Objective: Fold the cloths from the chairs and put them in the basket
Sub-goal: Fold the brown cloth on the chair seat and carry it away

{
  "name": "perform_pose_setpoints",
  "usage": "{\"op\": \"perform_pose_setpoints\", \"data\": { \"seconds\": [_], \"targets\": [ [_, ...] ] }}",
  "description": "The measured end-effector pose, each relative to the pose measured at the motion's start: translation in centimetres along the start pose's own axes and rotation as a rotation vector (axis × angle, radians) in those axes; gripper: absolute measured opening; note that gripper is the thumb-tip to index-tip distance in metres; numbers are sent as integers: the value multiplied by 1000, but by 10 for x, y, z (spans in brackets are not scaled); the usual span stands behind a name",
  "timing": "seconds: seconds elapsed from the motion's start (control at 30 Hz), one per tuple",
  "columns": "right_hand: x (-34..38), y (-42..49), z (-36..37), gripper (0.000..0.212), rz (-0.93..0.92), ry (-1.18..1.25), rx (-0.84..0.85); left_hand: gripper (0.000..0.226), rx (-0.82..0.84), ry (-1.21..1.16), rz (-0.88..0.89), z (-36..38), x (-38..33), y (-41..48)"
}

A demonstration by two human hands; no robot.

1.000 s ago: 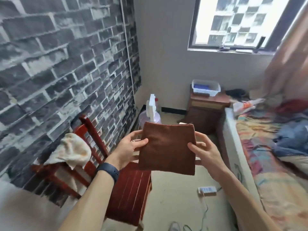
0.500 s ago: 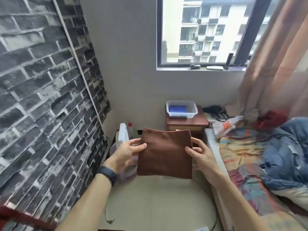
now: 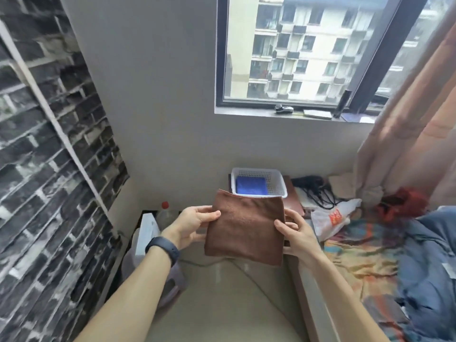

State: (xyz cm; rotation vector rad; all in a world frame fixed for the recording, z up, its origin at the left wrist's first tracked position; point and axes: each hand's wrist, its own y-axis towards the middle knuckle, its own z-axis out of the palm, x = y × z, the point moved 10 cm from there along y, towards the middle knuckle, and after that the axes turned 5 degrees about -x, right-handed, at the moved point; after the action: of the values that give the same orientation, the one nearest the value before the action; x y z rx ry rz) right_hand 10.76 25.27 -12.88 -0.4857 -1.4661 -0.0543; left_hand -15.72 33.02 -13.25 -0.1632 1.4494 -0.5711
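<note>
Brown cloth [image 3: 244,230], folded, is now nearing the far basket [image 3: 256,173], the chair having left view. Left hand [image 3: 195,224] and right hand [image 3: 297,236] are pinching its side edges with curled fingers; placing it probably comes next.

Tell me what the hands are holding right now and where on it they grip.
Both hold the folded brown cloth: the left hand pinches its left edge, the right hand its right edge, thumbs on the near face.

Brown cloth [image 3: 244,230] folded square, held upright, white basket [image 3: 278,180] beyond, folded blue cloth [image 3: 251,185] lying inside
</note>
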Motion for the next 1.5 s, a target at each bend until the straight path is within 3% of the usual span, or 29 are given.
{"op": "perform_pose_setpoints", "data": {
  "seconds": [0.53,0.8,1.0,1.2,1.33,1.5],
  "targets": [
    [-62,277,-23,25,281,-72,-96,25,0,98,-333,34,22,294],
    [-100,435,-49,20,476,-276,-44,15,-161,82,-499,70,29,417],
    [-115,542,-46,24,447,-434,-27,20,-308,88,-531,75,36,510],
    [-148,604,-31,30,498,-406,-29,43,-395,377,-440,58,44,584],
    [-159,618,-28,57,483,-443,-72,55,-371,550,-401,54,48,598],
    [-160,609,-40,55,392,-723,-212,51,-335,1092,-195,79,38,588]
  ]
}}
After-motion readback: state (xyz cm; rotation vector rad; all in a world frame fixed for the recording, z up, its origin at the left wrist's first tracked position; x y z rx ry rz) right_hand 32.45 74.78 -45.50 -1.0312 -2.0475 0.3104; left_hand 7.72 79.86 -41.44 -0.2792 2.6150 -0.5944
